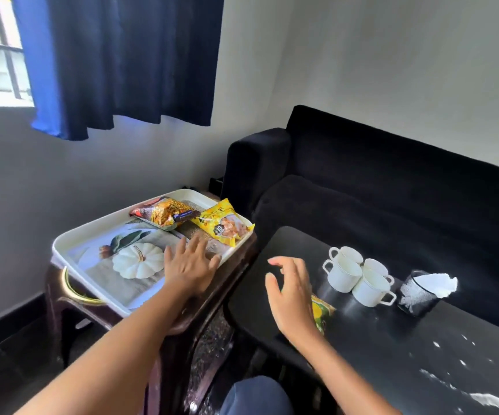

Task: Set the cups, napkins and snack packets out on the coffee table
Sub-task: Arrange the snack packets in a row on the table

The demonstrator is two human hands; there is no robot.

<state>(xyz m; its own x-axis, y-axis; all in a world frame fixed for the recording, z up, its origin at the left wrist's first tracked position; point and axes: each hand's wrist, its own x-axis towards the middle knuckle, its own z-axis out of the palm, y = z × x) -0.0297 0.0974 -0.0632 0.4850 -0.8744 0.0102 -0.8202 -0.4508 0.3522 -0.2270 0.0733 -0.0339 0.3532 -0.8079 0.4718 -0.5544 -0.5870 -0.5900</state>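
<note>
Several white cups (357, 275) stand clustered on the black coffee table (392, 348). A dark holder with white napkins (425, 290) sits to their right. One yellow-green snack packet (321, 314) lies on the table, partly hidden behind my right hand (290, 298), which hovers open with fingers spread. A white tray (92, 232) with a pumpkin picture rests on a brown stool and holds an orange-brown packet (164, 212) and a yellow packet (222, 226). My left hand (189, 266) is open over the tray's near right part, just short of the yellow packet.
A dark sofa (377, 190) runs behind the coffee table. The brown stool (182, 319) stands close against the table's left end. A blue curtain (116, 61) hangs over a window at upper left. My knee (254, 396) shows at the bottom.
</note>
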